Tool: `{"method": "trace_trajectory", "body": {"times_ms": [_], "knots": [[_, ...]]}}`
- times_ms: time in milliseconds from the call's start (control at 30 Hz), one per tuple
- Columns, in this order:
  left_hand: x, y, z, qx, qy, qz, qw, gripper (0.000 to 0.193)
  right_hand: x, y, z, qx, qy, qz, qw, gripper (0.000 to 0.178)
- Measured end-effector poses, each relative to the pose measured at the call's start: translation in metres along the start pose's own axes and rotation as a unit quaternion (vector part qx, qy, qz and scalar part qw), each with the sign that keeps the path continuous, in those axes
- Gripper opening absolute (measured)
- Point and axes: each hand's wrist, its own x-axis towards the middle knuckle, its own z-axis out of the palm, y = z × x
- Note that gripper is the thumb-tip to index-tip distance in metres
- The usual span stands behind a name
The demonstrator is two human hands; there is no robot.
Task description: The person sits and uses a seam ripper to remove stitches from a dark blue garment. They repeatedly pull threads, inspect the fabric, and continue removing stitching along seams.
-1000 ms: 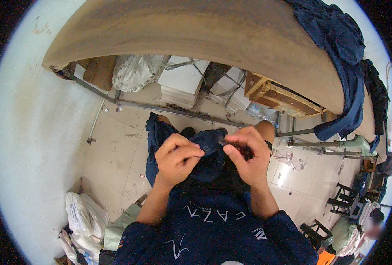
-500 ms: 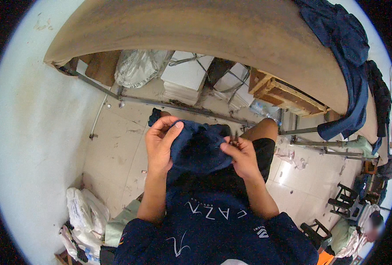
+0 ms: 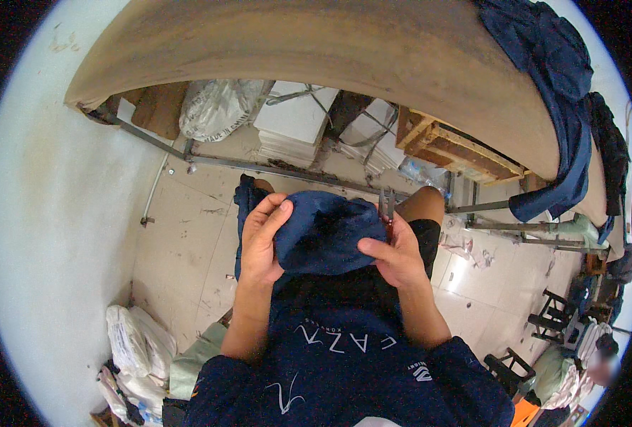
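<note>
My left hand (image 3: 261,238) grips the navy cloth (image 3: 323,238) held over my lap; my right hand (image 3: 395,250) pinches cloth and thread snips (image 3: 386,206). Risk: the blades could nick the fabric.

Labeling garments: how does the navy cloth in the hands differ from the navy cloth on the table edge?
The held cloth is bunched between the left hand and right hand; the draped cloth hangs loose over the table. The held cloth shows smaller, the draped cloth longer. Both are dark navy fabric.
</note>
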Motion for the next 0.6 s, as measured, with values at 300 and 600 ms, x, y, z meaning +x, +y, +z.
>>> {"method": "trace_trajectory", "body": {"times_ms": [300, 600], "knots": [[-0.001, -0.01, -0.001, 0.005, 0.012, 0.086, 0.996, 0.023, 0.0, 0.004, -0.011, -0.159, 0.168, -0.059, 0.971, 0.041], [-0.014, -0.02, 0.03, 0.51, 0.034, 0.323, 0.796, 0.027, 0.002, 0.007, -0.008, -0.315, 0.209, -0.182, 0.908, 0.02]]}}
